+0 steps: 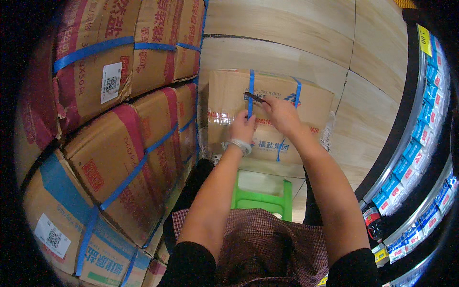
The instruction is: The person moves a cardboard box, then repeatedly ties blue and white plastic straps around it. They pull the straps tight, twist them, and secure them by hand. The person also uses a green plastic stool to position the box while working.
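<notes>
A cardboard carton [229,136] bound with blue plastic straps stands on the floor before me. My right hand [281,113] grips a dark, narrow blade-like tool [254,97], whose tip lies across the left blue strap [251,84]. Just below it, my left hand [243,127] has its fingers closed on the lower part of that same strap. A second blue strap [298,91] runs over the carton to the right of my right hand. Another piece of blue strap [281,150] shows on the carton's near side.
Stacked cartons [107,82] with blue straps rise close on the left. Shelves with rows of small plastic packets [412,154] curve along the right, with a dark bottle [373,222] at a lower shelf. A green plastic stool [263,197] is between my legs. Pale floor tiles [304,21] extend beyond the carton.
</notes>
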Available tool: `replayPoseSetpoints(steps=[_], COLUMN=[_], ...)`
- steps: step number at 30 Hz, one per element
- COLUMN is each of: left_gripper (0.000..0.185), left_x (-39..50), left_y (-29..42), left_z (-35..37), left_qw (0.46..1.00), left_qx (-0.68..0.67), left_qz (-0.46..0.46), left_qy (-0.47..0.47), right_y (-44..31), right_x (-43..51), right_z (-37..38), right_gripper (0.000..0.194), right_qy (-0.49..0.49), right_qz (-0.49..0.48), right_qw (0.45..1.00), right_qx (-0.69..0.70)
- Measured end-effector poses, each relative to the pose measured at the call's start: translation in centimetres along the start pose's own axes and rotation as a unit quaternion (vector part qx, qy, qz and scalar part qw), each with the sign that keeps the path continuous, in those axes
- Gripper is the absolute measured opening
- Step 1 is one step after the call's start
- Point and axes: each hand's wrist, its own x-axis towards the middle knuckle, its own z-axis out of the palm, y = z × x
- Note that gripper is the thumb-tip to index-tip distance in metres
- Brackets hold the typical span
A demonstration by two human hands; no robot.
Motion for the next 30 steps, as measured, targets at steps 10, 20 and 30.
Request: replayPoseSetpoints(steps=[10, 20, 30], left_gripper=[0.012, 0.009, 0.016], left_x=[-2.3, -2.6, -7.1], left_y=[4.8, 5.9, 5.5], left_z=[-0.8, -1.2, -2.0], left_qw=[0.938, 0.928, 0.898], left_qx=[0.338, 0.364, 0.429], left_qz=[0.058, 0.077, 0.081], left_qy=[0.051, 0.020, -0.053], right_y=[-2.6, -4.1, -1.9], right_x=[1.3, 1.1, -0.5], right_z=[-2.0, -2.9, -1.2], right_gripper=[0.015, 0.017, 0.012], right_qy=[-0.064, -0.094, -0.079], right_qz=[-0.095, -0.076, -0.059], right_qw=[0.970, 0.970, 0.978], right_qx=[-0.213, -0.209, -0.182])
